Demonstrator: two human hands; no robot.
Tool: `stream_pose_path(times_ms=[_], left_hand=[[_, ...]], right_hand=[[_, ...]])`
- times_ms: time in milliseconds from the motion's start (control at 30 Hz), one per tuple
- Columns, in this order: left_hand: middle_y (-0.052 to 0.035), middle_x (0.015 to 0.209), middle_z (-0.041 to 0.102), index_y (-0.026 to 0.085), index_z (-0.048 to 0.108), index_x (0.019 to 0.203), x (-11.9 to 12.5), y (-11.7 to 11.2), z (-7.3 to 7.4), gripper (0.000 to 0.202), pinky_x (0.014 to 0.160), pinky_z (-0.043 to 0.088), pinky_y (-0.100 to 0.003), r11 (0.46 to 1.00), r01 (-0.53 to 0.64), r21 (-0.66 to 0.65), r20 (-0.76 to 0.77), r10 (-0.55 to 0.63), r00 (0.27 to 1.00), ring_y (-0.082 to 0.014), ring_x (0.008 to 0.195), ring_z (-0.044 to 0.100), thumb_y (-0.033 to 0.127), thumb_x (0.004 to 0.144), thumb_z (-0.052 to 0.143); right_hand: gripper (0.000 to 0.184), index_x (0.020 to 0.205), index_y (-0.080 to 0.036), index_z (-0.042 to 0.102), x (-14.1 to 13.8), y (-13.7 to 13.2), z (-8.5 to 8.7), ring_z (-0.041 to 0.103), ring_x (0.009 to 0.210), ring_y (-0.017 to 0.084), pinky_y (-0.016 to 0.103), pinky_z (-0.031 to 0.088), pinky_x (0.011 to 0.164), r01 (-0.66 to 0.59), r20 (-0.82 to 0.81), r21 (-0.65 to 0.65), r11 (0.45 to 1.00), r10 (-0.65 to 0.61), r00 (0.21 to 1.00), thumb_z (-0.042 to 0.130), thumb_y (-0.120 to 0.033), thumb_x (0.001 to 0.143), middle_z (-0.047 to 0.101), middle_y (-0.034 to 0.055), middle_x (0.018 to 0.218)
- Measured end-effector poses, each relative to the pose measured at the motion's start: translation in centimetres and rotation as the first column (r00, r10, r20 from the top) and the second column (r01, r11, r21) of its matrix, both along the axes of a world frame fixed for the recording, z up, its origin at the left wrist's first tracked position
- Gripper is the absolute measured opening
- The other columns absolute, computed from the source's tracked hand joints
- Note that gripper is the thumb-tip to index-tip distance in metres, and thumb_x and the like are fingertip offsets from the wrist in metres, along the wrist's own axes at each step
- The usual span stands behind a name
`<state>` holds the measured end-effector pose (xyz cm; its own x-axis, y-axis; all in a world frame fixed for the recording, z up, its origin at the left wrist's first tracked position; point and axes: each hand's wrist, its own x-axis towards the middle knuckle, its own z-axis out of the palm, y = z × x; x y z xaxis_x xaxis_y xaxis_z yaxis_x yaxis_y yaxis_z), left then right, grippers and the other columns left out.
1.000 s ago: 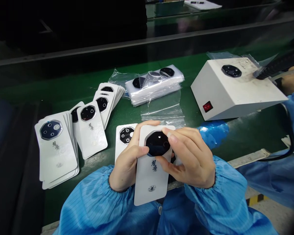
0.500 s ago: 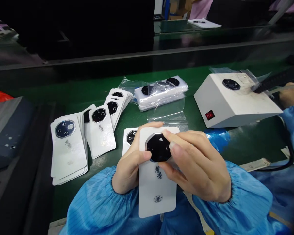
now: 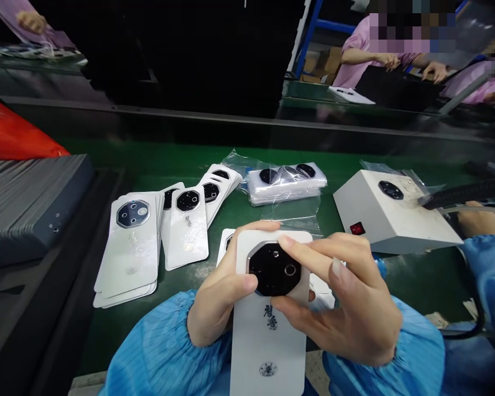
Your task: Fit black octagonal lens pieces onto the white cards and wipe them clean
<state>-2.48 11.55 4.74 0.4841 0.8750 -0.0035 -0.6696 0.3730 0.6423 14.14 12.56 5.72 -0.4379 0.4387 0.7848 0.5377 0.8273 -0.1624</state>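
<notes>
A white phone back cover (image 3: 268, 346) with dark printed characters is held upright in front of me. My left hand (image 3: 216, 300) is closed around its left edge, thumb on the front and the other fingers mostly hidden behind. Near the top of the cover sits a black octagonal camera lens plate (image 3: 274, 269) with a silver rim. My right hand (image 3: 357, 305) grips this plate, index fingertip on its upper edge and thumb at its lower edge. Behind my left hand, another white cover (image 3: 225, 247) is partly hidden on the green bench.
Stacked white covers (image 3: 134, 250) lie at left, with fanned covers (image 3: 192, 231) beside them. Plastic-wrapped lens plates (image 3: 286, 187) lie behind. A white box (image 3: 379, 220) with a red switch stands right, near a co-worker's blue sleeve (image 3: 487, 269). Grey trays (image 3: 37, 203) stand far left.
My view has tilted up, showing people in pink across the bench. My right middle finger has lifted off the lens plate, while the index finger and thumb stay at its edges.
</notes>
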Motion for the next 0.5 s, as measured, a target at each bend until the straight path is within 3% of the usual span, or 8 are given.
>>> stream_pose_path(times_ms=[333,500], left_hand=[[-0.0019,0.096,0.068,0.031,0.051,0.118,0.22,-0.56,0.33,0.040,0.075,0.048,-0.022,0.997,0.034,-0.072,0.100,-0.027,0.995,-0.0140,0.086,0.065,0.021,0.079,0.057],[-0.0008,0.091,0.067,0.032,0.054,0.117,0.37,-0.69,0.21,0.039,0.076,0.049,-0.023,0.995,0.018,-0.093,0.074,-0.011,0.997,-0.0147,0.086,0.065,0.026,0.078,0.060]], right_hand=[[0.079,0.143,-0.020,0.021,0.47,-0.10,0.13,0.057,0.090,0.022,0.043,0.044,0.072,-0.029,0.030,-0.033,0.999,0.030,0.999,0.066,-0.020,0.078,0.064,0.0131,0.110],[0.080,0.143,-0.021,0.022,0.30,-0.24,0.22,0.055,0.091,0.021,0.042,0.045,0.073,-0.008,0.033,-0.031,0.999,0.009,0.999,0.067,-0.018,0.077,0.062,0.0118,0.113]])
